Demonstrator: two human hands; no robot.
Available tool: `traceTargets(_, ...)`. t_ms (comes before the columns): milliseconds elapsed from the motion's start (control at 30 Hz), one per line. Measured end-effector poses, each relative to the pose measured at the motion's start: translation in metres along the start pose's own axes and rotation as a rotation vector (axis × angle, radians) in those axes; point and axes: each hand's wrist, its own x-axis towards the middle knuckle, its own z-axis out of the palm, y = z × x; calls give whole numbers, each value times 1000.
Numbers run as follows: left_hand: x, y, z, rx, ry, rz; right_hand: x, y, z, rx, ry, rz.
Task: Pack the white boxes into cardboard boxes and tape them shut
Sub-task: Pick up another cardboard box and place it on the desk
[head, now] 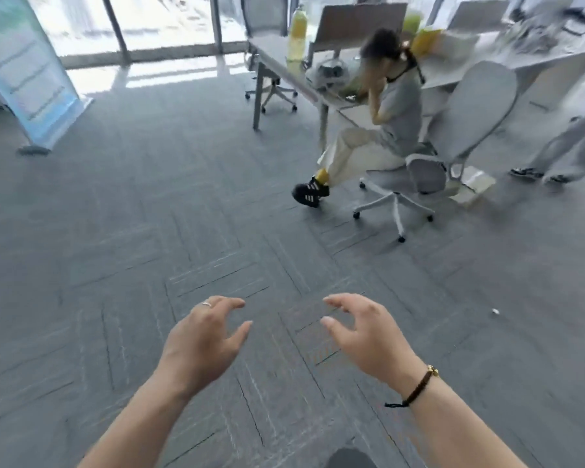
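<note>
While both arms reach out over grey carpet (217, 214), the left hand (203, 339) and right hand (365, 336) hang spread and holding nothing; beyond the right hand a seated person (385, 123) leans at a bench (284, 59); no boxes are in view

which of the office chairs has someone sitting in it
The chair nearest the camera, at the right in front of the desk, holds a seated person. The other chair, by the window beyond the desk, is empty.
</note>
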Motion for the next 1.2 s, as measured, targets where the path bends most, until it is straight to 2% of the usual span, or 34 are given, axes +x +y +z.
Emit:
traceTargets(267,24,255,96,-13,23,305,-75,178,-143,320,330,144)
traceTargets(433,40,431,164,-69,29,503,-123,292,-253,277,522,192)
traceTargets(633,68,565,243,-70,-75,593,-157,398,-364,199,663,261)
traceTargets(733,98,624,283,-120,-111,624,-152,449,-399,177,732,308)
traceTargets(933,188,753,382,-221,-210,693,-106,559,-471,145,752,405)
traceTargets(1067,264,853,437,-286,-287,724,-57,629,-549,88,776,475)
traceTargets(1200,335,949,463,-295,-307,759,-14,682,-636,84,789,495)
